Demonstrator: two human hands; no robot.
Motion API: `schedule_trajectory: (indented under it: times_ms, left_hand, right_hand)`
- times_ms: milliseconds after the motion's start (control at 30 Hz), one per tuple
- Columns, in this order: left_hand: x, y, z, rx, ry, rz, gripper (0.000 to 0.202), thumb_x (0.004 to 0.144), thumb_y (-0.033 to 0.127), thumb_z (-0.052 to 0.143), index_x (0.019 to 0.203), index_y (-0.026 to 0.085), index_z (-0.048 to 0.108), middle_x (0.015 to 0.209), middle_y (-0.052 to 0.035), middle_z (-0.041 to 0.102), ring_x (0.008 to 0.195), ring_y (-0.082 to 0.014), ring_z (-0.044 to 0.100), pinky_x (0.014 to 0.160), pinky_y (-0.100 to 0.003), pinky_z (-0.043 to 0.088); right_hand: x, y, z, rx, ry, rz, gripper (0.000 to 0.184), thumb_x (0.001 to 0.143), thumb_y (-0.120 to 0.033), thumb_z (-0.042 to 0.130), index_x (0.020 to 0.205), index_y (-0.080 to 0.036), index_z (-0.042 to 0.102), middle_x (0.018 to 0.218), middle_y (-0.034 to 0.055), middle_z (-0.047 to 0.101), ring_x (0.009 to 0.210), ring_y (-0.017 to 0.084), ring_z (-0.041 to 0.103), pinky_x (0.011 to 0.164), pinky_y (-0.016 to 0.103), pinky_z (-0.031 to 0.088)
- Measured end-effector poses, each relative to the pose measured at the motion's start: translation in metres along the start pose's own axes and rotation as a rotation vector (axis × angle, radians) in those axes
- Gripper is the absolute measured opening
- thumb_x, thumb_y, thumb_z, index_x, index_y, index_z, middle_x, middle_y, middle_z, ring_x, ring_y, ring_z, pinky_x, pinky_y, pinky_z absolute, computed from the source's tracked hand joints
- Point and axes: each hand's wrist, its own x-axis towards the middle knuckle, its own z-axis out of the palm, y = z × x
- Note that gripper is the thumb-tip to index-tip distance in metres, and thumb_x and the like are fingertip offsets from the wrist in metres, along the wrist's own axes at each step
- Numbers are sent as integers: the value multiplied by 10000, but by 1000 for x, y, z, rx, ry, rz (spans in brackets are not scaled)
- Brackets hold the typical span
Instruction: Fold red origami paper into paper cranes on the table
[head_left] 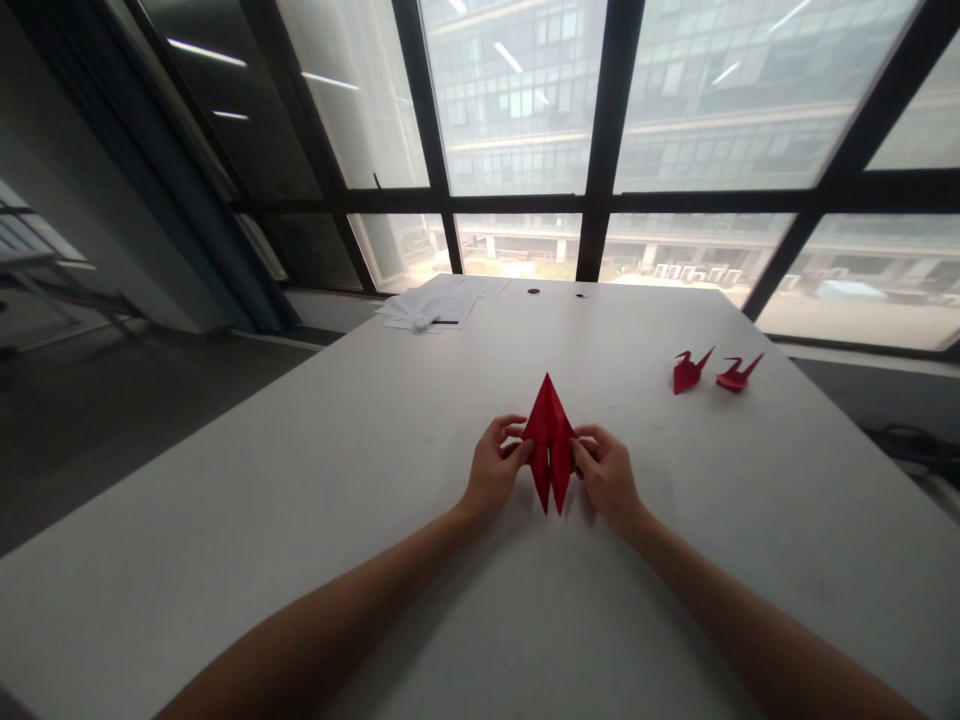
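Tall windows (517, 110) beyond a white table (337, 450). Papers (439, 298) lie at its far left, any print too small to read. The left hand (497, 468) and right hand (606, 472) pinch opposite sides of a folded red paper (550, 425), mid-table; two red cranes (688, 376) stand to the right.

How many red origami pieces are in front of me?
3. A folded paper diamond is held between your left hand and right hand; one origami crane sits toward the right of the white table, and another origami crane just right of it. None appear hidden.
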Motion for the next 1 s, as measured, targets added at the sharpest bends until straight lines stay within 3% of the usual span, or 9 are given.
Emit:
schedule_trajectory:
  times_ms: [133, 267, 433, 600, 700, 767, 933, 1000]
  left_hand:
    - [-1, 1, 1, 89, 58, 89, 256, 840, 287, 706, 1046, 179, 599, 888, -11, 623, 754, -132, 648, 706, -253, 543]
    - [-1, 2, 1, 111, 147, 122, 227, 837, 289, 706, 1006, 174, 609, 902, -20, 635, 784, -137, 650, 735, -263, 551]
    - [2, -1, 0, 82, 204, 139, 223, 825, 266, 713, 994, 173, 601, 890, -17, 638, 797, -136, 644, 742, -263, 547]
    - [2, 0, 1, 48, 154, 112, 233, 832, 279, 705, 1007, 175, 593, 944, -35, 652, 812, -152, 647, 729, -275, 542]
    - [1, 1, 0, 58, 78, 119, 215, 832, 289, 713, 970, 171, 598, 921, -33, 649, 817, -152, 633, 731, -268, 526]
    - [1, 2, -1, 82, 37, 126, 211, 828, 311, 727, 921, 163, 608, 887, -30, 639, 824, -151, 620, 720, -250, 509]
    - [-2, 2, -2, -47, -61, -20, 336, 935, 474, 565, 1027, 156, 621, 660, 22, 558, 580, -100, 539, 556, -210, 442]
    - [-2, 2, -2, -147, -161, -108, 439, 968, 537, 457, 1130, 154, 595, 698, -4, 599, 579, -120, 578, 566, -244, 478]
  right_hand:
    - [0, 0, 1, 22, -130, 45, 367, 779, -321, 735, 1076, -207, 553, 791, 21, 725, 662, 181, 663, 603, 289, 514]
    - [-2, 0, 0, 10, -277, 70, 624, 743, -252, 747, 1294, -218, 455, 799, 4, 723, 685, 185, 670, 648, 319, 533]
    - [-3, 2, 0, -67, -311, 21, 754, 731, -167, 706, 1411, -223, 384, 817, -9, 691, 667, 159, 634, 638, 308, 524]
    - [-1, 5, 0, -70, -216, -3, 613, 738, -181, 708, 1317, -227, 510, 726, -33, 652, 644, 161, 617, 625, 306, 525]
    - [1, 7, -1, -164, -100, -73, 237, 768, -229, 702, 1001, -196, 679, 724, -2, 663, 648, 164, 613, 613, 295, 513]
    - [2, 8, -2, -214, -20, -132, 82, 786, -259, 695, 828, -188, 694, 784, 30, 680, 701, 176, 624, 616, 288, 510]
    - [2, 3, -7, -246, 140, -296, 39, 791, -213, 676, 771, -205, 708, 824, 35, 653, 749, 176, 612, 603, 270, 483]
    - [2, 1, -9, -247, 176, -342, 93, 802, -165, 639, 787, -210, 718, 803, 28, 651, 745, 172, 614, 648, 287, 492]
